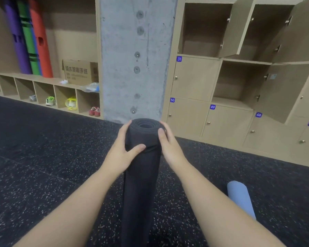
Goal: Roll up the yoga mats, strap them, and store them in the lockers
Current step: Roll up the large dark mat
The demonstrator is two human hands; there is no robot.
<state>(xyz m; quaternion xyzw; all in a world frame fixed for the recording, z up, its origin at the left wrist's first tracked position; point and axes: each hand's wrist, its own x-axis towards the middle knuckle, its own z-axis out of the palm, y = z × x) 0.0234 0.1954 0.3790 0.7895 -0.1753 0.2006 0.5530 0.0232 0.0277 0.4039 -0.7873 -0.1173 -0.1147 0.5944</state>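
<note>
A rolled black yoga mat (141, 175) stands upright in front of me, its spiral top end showing. My left hand (122, 150) grips its upper left side, thumb across the front. My right hand (169, 145) grips the upper right side, thumb on the front near the top. No strap shows on the black roll. A rolled light blue mat (241, 197) lies on the floor at the right. Open lockers (239, 81) with swung-out doors are at the upper right.
A concrete pillar (136, 59) rises straight ahead. Purple, green and red rolled mats (30, 36) lean in a shelf at upper left, beside a cardboard box (80, 71). Shoes sit in low cubbies (50, 97). Numbered shut lockers (191, 79) line the right. Dark speckled floor (43, 157) surrounds me.
</note>
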